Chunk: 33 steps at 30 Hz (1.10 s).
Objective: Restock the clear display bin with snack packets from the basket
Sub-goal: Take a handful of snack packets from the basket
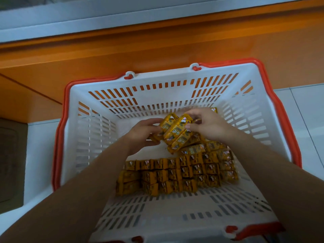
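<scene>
A white slotted shopping basket with red handles sits on the floor below me. Many yellow snack packets lie in rows on its bottom. Both my hands reach down inside it. My left hand and my right hand together grip a small bunch of the yellow packets, held between them just above the rows. The clear display bin is not in view.
An orange counter base with a grey-white ledge above it runs along the far side of the basket. White floor tiles show to the right, and a dark mat lies at the left.
</scene>
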Tool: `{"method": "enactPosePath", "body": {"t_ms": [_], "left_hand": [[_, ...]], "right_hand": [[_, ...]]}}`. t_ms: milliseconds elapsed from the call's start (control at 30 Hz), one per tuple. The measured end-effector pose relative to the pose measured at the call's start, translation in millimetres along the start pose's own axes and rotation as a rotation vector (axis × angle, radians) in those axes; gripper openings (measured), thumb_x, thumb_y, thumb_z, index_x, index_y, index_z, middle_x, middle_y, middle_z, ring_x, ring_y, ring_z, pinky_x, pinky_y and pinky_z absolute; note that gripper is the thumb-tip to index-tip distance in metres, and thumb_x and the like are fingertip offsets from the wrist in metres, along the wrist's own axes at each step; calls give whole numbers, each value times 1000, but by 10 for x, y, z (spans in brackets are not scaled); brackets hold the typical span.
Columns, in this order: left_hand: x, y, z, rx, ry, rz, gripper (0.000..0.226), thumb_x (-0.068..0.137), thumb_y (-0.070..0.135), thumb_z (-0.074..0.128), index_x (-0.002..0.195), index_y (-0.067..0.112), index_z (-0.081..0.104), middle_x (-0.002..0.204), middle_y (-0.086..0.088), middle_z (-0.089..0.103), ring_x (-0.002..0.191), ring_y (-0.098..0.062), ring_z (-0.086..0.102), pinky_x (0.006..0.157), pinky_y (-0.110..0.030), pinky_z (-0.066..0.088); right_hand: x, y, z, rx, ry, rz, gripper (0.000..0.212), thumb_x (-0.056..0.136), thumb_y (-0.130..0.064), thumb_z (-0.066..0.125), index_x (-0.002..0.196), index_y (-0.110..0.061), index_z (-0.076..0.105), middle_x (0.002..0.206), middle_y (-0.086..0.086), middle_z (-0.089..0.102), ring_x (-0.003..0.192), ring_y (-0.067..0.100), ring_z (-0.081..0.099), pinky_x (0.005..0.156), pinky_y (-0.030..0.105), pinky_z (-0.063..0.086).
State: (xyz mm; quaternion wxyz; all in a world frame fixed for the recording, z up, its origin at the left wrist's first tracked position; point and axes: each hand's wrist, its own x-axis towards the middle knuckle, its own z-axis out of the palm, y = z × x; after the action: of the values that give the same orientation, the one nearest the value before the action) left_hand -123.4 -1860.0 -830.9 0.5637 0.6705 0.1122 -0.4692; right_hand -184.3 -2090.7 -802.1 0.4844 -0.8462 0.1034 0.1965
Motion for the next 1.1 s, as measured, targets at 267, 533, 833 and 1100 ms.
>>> {"method": "enactPosePath", "body": {"t_ms": [267,533,833,1100], "left_hand": [[-41,-7,241,228,-21,-38,73,73,57,82,130,22,53,117,-6,69,98,-21,71,70,-33,60],[41,-90,336,335,40,13,73,77,27,87,139,25,47,106,0,67,85,-15,71,56,-26,58],[19,-175,-6,597,162,21,81,77,31,85,144,23,41,118,-5,60,101,-23,63,71,-31,54],[-263,173,-69,655,156,104,88,74,32,87,147,25,40,110,1,59,94,-18,63,76,-34,58]], "right_hand": [[21,-10,89,87,-19,2,21,88,-17,73,103,-32,70,101,-14,69,100,4,63,91,39,55],[41,59,152,320,133,114,23,93,-28,68,115,-20,67,115,-3,65,97,13,68,75,28,61],[5,264,231,-586,-139,101,43,89,-34,67,130,-23,60,122,-3,67,108,16,61,90,34,52],[-45,-24,137,-477,-160,146,41,88,-20,72,128,-16,63,129,3,61,113,19,57,88,27,44]]}}
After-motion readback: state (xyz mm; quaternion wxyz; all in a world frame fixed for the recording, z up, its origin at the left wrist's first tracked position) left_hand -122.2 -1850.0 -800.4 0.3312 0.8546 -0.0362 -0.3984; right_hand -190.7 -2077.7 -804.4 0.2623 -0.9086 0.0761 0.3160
